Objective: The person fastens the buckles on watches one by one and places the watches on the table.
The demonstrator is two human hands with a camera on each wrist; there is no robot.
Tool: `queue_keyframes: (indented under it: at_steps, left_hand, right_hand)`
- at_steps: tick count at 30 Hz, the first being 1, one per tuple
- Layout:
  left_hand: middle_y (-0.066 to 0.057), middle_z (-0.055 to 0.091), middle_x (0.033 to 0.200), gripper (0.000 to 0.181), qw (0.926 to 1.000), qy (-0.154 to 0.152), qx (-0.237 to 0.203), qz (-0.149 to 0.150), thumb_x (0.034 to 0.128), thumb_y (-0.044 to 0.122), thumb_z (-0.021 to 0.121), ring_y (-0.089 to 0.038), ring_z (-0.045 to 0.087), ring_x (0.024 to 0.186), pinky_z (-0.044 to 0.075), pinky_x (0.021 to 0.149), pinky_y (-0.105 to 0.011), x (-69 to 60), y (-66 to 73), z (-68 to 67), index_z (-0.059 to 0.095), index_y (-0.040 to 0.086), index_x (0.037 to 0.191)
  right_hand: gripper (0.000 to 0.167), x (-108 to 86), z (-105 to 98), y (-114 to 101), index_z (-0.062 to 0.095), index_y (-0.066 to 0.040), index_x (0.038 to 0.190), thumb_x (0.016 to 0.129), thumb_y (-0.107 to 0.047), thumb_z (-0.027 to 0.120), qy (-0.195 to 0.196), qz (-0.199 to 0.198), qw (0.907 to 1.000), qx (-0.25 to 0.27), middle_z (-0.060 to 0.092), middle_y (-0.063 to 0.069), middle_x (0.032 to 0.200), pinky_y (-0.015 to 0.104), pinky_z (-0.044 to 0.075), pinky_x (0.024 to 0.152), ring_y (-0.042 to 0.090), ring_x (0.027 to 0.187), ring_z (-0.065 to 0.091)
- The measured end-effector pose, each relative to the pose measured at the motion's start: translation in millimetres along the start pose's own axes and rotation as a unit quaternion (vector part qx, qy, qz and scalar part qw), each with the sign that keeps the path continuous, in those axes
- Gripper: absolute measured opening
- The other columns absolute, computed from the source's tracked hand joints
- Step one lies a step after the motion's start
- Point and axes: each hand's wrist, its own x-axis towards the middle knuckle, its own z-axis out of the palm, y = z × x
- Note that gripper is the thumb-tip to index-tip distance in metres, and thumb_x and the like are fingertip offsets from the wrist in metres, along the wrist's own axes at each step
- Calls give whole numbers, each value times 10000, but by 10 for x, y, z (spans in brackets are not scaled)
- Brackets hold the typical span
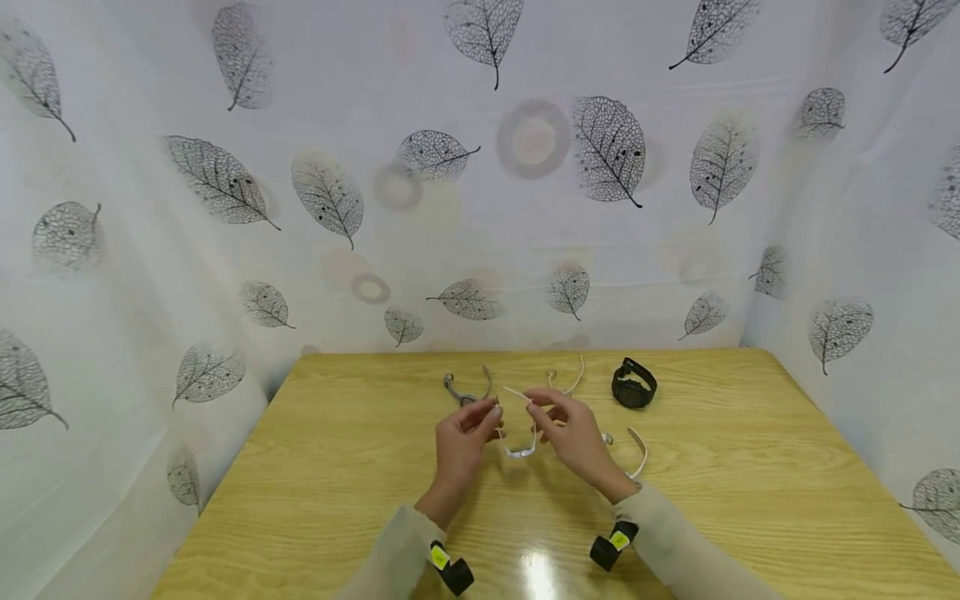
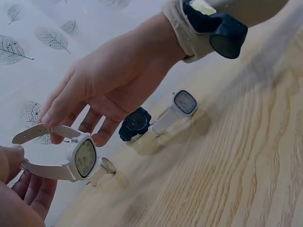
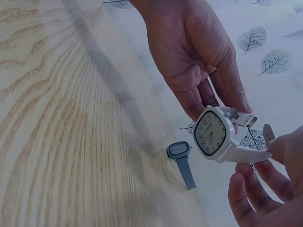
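Note:
A white watch (image 1: pixel 521 452) with a squarish face hangs between the two hands above the table, its strap unfastened. My left hand (image 1: pixel 459 446) pinches the buckle end of the strap between thumb and fingers. The holed end is pinched by my right hand (image 1: pixel 576 437), with its tip sticking out past the fingers. In the left wrist view the watch (image 2: pixel 85 158) lies between my right hand (image 2: pixel 120 71) and my left hand (image 2: pixel 19 203). The right wrist view shows the dial of the watch (image 3: pixel 210 134) and the metal buckle (image 3: pixel 251 121) beside my left thumb.
On the wooden table (image 1: pixel 337 483), a grey watch (image 3: pixel 179 149) lies behind my left hand. A light-strapped watch (image 1: pixel 576 385) and a black watch (image 1: pixel 632 390) are towards the back edge. Another white watch (image 2: pixel 184 102) is partly hidden by my right hand in the head view.

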Motion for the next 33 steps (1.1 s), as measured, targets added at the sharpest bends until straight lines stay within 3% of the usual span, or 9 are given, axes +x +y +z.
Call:
queue_keyframes:
  at_steps: [6, 13, 21, 26, 33]
  left_hand:
    - [-223, 731, 1006, 291, 9993, -120, -185, -305, 947, 43, 739, -241, 716, 864, 621, 808, -358, -10, -8, -3, 689, -132, 1174]
    - [-97, 733, 889, 239, 9982, -186, -368, -446, 969, 15, 701, -211, 715, 800, 619, 792, -341, -3, 3, -13, 685, -149, 1142]
    - [-70, 738, 906, 283, 9979, -127, -363, -521, 969, 66, 719, -220, 715, 843, 613, 805, -321, 39, -28, -55, 680, -135, 1165]
    - [-90, 746, 935, 303, 9983, -285, -218, -451, 962, 111, 740, -202, 720, 853, 610, 832, -331, 45, -17, -66, 695, -111, 1164]
    - [-214, 720, 1039, 347, 9972, -602, -27, -441, 951, 127, 758, -226, 704, 879, 606, 843, -337, 61, 1, -80, 686, -124, 1180]
  right_hand:
    - [251, -3, -24, 15, 694, 36, 1251, 1016, -26, 630, -95, 40, 9999, 32, 700, 158, 1016, 493, 606, 660, 326, 743, 677]
    - [235, 10, -76, 23, 692, 33, 1234, 1028, -57, 626, -407, 417, 9981, 203, 676, 228, 1085, 495, 609, 721, 362, 820, 684]
    - [251, 55, -51, 373, 682, 17, 1247, 1034, -107, 632, -590, 458, 9967, 308, 677, 223, 1112, 509, 606, 730, 346, 848, 695]
    - [270, 60, -44, 460, 702, -39, 1236, 1027, -204, 661, -680, 410, 9963, 324, 688, 192, 1120, 455, 613, 727, 271, 849, 700]
    - [263, 60, -37, 461, 722, -87, 1214, 1018, -257, 677, -725, 325, 9963, 323, 693, 193, 1131, 432, 617, 723, 277, 865, 699]
